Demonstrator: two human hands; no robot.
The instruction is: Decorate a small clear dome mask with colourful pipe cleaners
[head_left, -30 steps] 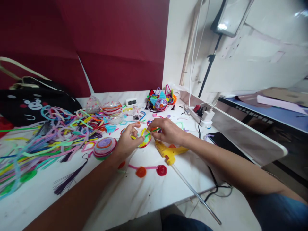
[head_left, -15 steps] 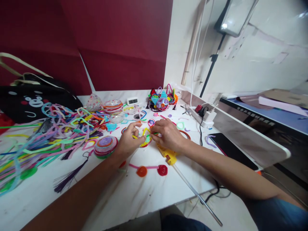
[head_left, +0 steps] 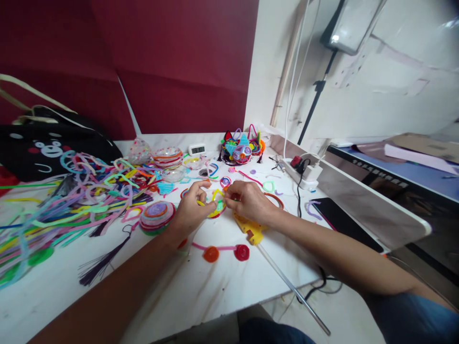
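Pipe-cleaner loop (head_left: 216, 195), yellow, is pinched from both sides. Left hand (head_left: 190, 212) and right hand (head_left: 251, 203) close fingertips on it, beside a glue gun (head_left: 251, 230).

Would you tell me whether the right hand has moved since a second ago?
Yes: the right hand has shifted slightly nearer the person, now covering more of the glue gun.

Craft workspace, prob. a hobby/studio desk: white table (head_left: 215, 291) w/ heaps of coloured pipe cleaners (head_left: 71, 200), finished fuzzy pieces (head_left: 240, 145) at the back, yellow glue gun (head_left: 251, 228), power strip (head_left: 303, 174). Red backdrop panel (head_left: 161, 62) + light panel (head_left: 353, 24) on a stand behind; black bear tote bag (head_left: 50, 148) at left.
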